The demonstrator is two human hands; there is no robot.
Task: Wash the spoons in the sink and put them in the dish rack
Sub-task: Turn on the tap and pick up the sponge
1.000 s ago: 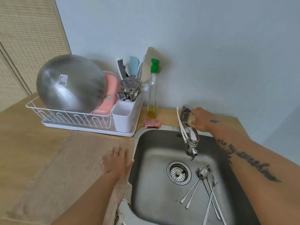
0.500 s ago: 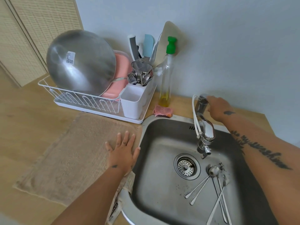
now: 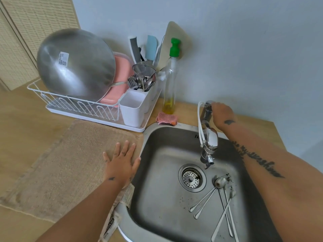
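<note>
Several long-handled steel spoons (image 3: 220,198) lie in the bottom right of the steel sink (image 3: 157,172), with dark specks of dirt around them. My right hand (image 3: 221,116) is closed on the lever at the top of the tap (image 3: 208,135); no water is visible at the spout. My left hand (image 3: 121,163) lies flat, fingers spread, on the beige mat (image 3: 70,163) by the sink's left rim. The white wire dish rack (image 3: 83,109) stands at the back left, with a white cutlery caddy (image 3: 133,105) holding forks and spoons.
A big steel bowl (image 3: 75,65) and a pink container (image 3: 120,79) lean in the rack. A dish-soap bottle with a green cap (image 3: 170,81) and a pink scrub pad (image 3: 167,118) stand behind the sink. A printed cloth (image 3: 113,217) hangs over the sink's front corner.
My head has tipped down and moved closer, so the sink and spoons show more fully. Both hands stay where they were, the right on the tap lever, the left flat on the mat.
</note>
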